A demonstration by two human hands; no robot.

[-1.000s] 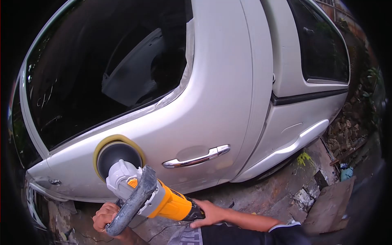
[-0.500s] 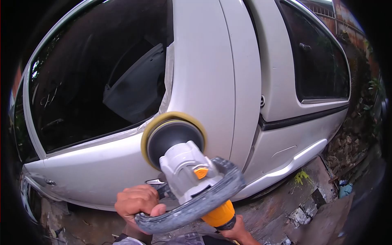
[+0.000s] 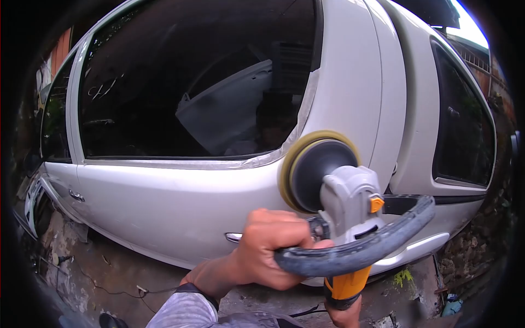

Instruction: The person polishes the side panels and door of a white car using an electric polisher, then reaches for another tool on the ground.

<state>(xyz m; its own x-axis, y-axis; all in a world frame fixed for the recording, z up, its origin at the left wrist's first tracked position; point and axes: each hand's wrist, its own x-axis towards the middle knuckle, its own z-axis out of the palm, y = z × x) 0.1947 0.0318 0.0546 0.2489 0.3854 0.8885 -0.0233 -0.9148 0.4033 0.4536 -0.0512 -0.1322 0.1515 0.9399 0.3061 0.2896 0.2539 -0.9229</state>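
A grey and orange polisher (image 3: 350,199) is held against the side of a white car (image 3: 180,202). Its yellow-edged round pad (image 3: 285,183) lies on the panel just below and right of the dark window's (image 3: 191,109) lower corner. My left hand (image 3: 279,246) is wrapped round the left end of the black loop handle (image 3: 383,240). At the orange rear grip, my right hand (image 3: 345,315) is closed, with part of it hidden by the tool. Masking tape (image 3: 262,159) runs along the window's lower edge. Left of the pad, near my left fist, is a chrome door handle (image 3: 233,237).
A black cable (image 3: 117,292) trails over the dirty concrete ground (image 3: 240,300) at lower left. Rubble (image 3: 465,246) and a bluish scrap (image 3: 451,306) lie at right, beyond the car. Another door handle (image 3: 76,195) sits farther left.
My view has shifted, so the car appears farther right. The polisher has moved right along the panel relative to the window corner, and more of my left forearm shows.
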